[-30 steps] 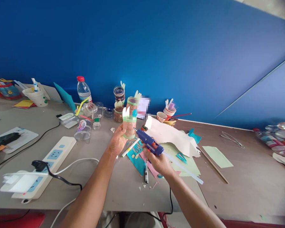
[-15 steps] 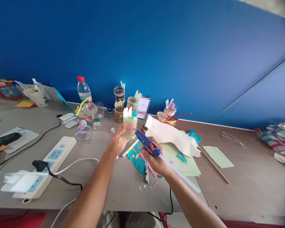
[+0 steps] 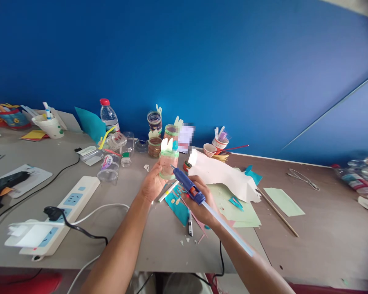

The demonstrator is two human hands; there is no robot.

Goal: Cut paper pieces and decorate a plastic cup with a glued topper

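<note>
My left hand (image 3: 152, 181) is closed around a small clear cup (image 3: 168, 162) with green bands at top and bottom, white paper ears on its rim and a bit of blue beside them. In my right hand (image 3: 202, 200) is a blue hot glue gun (image 3: 188, 185), a long clear glue stick (image 3: 228, 228) jutting from its back. The gun's nozzle points at the side of the cup, very near or touching; I cannot tell which. Below the hands lie a blue paper piece (image 3: 177, 208), a white marker (image 3: 168, 191) and a utility knife (image 3: 190, 223).
Similar decorated jars (image 3: 155, 146) stand behind the cup. A power strip (image 3: 75, 200) with cables and a black glue gun (image 3: 6, 188) are on the left. White paper (image 3: 223, 175), green sheets (image 3: 248, 218) and a wooden stick (image 3: 279, 213) lie to the right. A bottle (image 3: 108, 114) stands by the wall.
The view has shifted slightly. Both hands keep their holds on the cup and the glue gun, and the gun's nozzle stays at the cup's side.
</note>
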